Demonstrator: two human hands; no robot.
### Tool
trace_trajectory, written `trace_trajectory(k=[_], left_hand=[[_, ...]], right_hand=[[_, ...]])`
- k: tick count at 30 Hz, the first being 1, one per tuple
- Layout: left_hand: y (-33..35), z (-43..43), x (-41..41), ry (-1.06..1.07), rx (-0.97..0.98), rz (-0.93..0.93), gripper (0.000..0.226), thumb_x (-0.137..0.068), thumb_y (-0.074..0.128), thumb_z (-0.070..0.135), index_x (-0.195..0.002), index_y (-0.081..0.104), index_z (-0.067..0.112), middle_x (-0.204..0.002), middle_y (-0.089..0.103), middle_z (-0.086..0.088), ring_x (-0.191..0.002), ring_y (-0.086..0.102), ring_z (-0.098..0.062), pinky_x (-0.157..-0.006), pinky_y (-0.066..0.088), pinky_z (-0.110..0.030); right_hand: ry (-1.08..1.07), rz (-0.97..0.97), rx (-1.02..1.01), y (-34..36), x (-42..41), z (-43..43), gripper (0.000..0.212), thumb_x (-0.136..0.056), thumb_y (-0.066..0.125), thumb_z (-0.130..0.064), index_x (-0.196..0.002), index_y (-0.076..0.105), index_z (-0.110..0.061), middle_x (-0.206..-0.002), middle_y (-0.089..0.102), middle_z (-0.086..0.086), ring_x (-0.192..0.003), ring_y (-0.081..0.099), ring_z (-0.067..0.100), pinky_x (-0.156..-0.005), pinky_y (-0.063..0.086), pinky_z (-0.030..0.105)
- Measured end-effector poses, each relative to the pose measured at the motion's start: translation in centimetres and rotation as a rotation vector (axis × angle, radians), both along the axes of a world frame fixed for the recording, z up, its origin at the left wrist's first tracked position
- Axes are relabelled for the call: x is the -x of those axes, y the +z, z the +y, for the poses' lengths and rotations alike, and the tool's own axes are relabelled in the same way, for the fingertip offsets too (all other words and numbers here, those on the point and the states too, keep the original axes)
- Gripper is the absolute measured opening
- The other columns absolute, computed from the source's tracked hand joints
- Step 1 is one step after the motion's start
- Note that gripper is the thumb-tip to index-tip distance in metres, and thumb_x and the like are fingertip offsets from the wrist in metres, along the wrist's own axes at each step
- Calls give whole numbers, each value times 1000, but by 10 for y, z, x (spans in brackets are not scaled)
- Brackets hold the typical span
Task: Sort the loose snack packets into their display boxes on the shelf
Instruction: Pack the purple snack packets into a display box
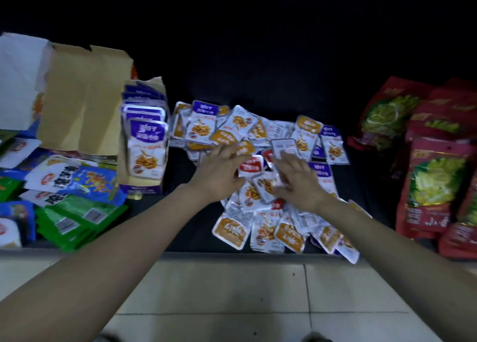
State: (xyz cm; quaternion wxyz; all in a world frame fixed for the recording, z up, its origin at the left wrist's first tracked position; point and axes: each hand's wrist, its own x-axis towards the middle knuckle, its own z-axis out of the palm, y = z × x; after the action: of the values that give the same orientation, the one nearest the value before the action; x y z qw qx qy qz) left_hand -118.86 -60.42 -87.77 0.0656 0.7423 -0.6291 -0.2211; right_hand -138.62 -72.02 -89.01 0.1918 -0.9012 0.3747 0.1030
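Note:
A heap of small loose snack packets (260, 135) with purple, orange and red labels lies on the dark shelf. A display box (144, 184) at the left holds upright purple-labelled packets (147, 145). My left hand (219, 171) lies over the middle of the heap, its spread fingers touching packets next to a red-labelled packet (251, 166). My right hand (296, 180) rests on the heap just to the right, fingers reaching to a packet lying back side up (284, 147). Motion blur hides whether either hand pinches a packet.
An opened brown carton (82, 99) stands at the back left. Green, blue and white bags (77, 212) lie at the left. Large red bags (433, 187) fill the right. The shelf's front edge (180, 251) runs above a tiled floor (232, 290).

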Motion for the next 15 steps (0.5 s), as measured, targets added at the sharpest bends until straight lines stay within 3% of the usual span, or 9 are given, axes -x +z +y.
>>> trace_trajectory(k=[2, 4, 6, 7, 9, 10, 13, 15], left_hand=[[-10, 0, 10, -32, -38, -66, 61, -97, 49, 45, -151, 24, 35, -163, -8, 1, -148, -11, -24, -119, 6, -45], [-15, -1, 18, -26, 35, -105, 60, -97, 50, 42, -151, 25, 35, -163, -9, -2, -148, -14, -24, -118, -1, -42], [-15, -5, 27, -23, 144, -64, 56, -98, 49, 35, -150, 28, 36, -163, -1, -4, -149, -9, -24, -118, 1, -39], [-14, -8, 33, -49, 179, -28, 54, -99, 48, 31, -149, 30, 36, -163, 2, -4, -149, -5, -23, -118, 2, -39], [-14, -14, 44, -124, 176, -3, 50, -100, 43, 29, -148, 32, 37, -163, 5, -1, -149, 0, -21, -117, 3, -37], [-14, -16, 49, -141, 143, -14, 49, -101, 39, 30, -148, 32, 38, -163, 7, 0, -149, 2, -20, -117, 3, -36], [-20, -16, 51, -146, 82, -59, 48, -101, 24, 35, -148, 31, 39, -161, 17, 0, -149, 6, -20, -117, 3, -35], [-23, -13, 49, -148, 110, -63, 57, -93, 18, 39, -147, 35, 37, -158, 27, -3, -147, 13, -23, -116, 5, -35]], right_hand=[[1, -198, -70, -13, 14, 3, 74, -94, 61, -31, -154, 17, -29, -163, 6, -2, -150, 2, 18, -119, 17, 44], [-141, -461, -163, -11, 19, 5, 67, -95, 61, -24, -152, 27, -27, -162, 10, -1, -148, 9, 13, -114, 23, 23], [-259, -560, -138, -6, 24, -2, 63, -96, 60, -27, -151, 29, -25, -160, 15, 2, -141, 22, 11, -106, 20, 5], [-312, -558, -91, -6, 30, -8, 62, -96, 59, -32, -150, 30, -24, -159, 19, 4, -137, 28, 13, -110, 22, 10], [-402, -473, -62, -7, 40, -20, 64, -94, 58, -42, -150, 30, -29, -157, 23, 4, -140, 28, 22, -117, 25, 42], [-406, -388, -81, -9, 44, -24, 64, -93, 58, -45, -149, 30, -30, -156, 25, 3, -142, 25, 25, -115, 24, 51], [-295, -135, -34, -19, 55, -30, 61, -94, 57, -43, -149, 34, -30, -159, 22, 0, -145, 19, 26, -114, 18, 48], [-342, -172, 39, -19, 61, -36, 53, -94, 57, -31, -145, 42, -27, -157, 28, 3, -143, 23, 29, -112, 23, 48]])
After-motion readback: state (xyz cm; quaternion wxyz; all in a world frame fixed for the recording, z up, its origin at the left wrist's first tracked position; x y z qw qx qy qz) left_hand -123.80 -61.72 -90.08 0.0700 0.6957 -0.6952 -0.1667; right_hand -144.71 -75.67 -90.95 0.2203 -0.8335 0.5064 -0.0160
